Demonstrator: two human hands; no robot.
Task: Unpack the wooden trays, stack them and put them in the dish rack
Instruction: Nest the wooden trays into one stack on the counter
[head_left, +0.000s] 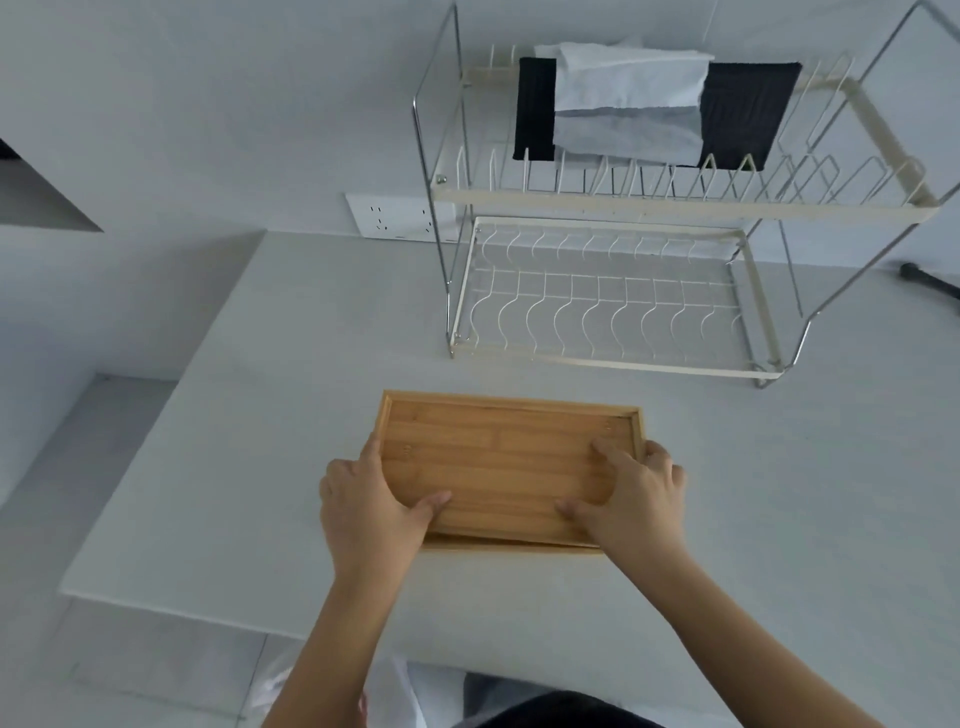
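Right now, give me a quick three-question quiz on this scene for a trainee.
1. True or false: both hands grip the tray.
2. Which rack tier holds the cloths: A upper, B lower?
3. Fill in: the tray sits on the ____ in front of the rack.

Key: 1 true, the left hand and the right hand hold its ends. 2 A. 3 counter.

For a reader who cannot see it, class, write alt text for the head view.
Two hands, left hand and right hand, grip the ends of stacked wooden trays on a white counter. Behind stands a two-tier dish rack, cloths on top, lower tier bare.
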